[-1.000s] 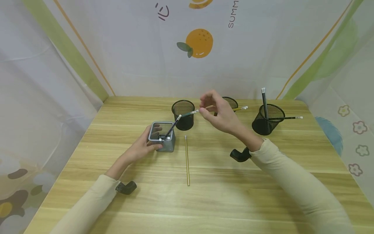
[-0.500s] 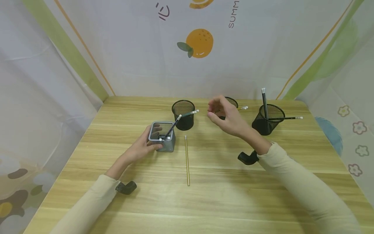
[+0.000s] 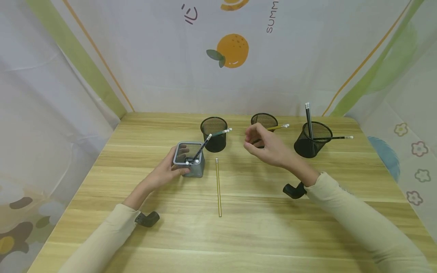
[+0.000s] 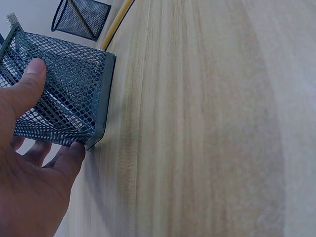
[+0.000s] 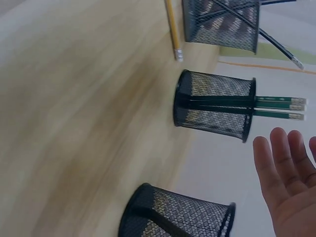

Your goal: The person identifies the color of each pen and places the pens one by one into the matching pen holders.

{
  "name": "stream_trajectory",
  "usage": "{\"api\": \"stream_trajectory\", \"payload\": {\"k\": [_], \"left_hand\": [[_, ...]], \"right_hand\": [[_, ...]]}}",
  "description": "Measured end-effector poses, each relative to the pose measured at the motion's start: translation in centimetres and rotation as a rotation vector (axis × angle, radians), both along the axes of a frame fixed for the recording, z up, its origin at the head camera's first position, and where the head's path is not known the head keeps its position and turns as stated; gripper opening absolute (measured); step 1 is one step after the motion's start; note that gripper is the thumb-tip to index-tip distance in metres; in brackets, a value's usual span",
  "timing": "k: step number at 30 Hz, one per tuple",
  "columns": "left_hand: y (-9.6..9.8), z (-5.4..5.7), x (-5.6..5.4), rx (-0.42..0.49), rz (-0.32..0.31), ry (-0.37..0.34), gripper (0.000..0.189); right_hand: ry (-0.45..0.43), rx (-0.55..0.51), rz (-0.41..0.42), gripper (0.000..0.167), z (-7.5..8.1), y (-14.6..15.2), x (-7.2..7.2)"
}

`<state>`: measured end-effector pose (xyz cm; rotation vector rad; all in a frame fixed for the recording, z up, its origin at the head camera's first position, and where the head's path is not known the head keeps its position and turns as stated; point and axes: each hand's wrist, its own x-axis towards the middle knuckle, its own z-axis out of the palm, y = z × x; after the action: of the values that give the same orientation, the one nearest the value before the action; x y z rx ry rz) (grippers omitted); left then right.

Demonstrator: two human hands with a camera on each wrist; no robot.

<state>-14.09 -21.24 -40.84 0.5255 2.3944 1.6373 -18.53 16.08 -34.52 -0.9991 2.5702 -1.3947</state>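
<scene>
My left hand [image 3: 163, 175] grips a square grey mesh pencil holder [image 3: 195, 171] by its left side, thumb in front. Several dark pencils lean in it. In the left wrist view, the thumb lies on the holder's mesh [image 4: 69, 89] and fingertips touch it from below. My right hand [image 3: 268, 148] hovers with loosely bent fingers and holds nothing, in front of a round black mesh cup [image 3: 264, 118] with yellow pencils. The right wrist view has green pencils [image 5: 279, 105] standing in another round cup [image 5: 217, 89]. A lone yellow pencil [image 3: 219, 189] lies on the table between the hands.
Right of the right hand stands a third round mesh cup [image 3: 302, 147] with black pencils. Behind the wooden table [image 3: 239, 239] hangs a white curtain [image 3: 164, 76] with fruit prints. A black wrist device [image 3: 147, 218] sticks out below the left cuff.
My right hand has moved away from the green pencils, to the right and a little nearer to me. The left hand and the grey holder have stayed in place.
</scene>
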Motion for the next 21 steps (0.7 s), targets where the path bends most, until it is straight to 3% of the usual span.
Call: {"api": "stream_trajectory", "payload": {"k": [7, 21], "left_hand": [[0.0, 0.1, 0.0, 0.001, -0.004, 0.000, 0.080], [0.0, 0.0, -0.1, 0.006, -0.007, -0.009, 0.080]], "right_hand": [[-0.056, 0.050, 0.032, 0.030, -1.3, -0.3, 0.1], [-0.093, 0.210, -0.014, 0.031, -2.4, -1.1, -0.2]]}}
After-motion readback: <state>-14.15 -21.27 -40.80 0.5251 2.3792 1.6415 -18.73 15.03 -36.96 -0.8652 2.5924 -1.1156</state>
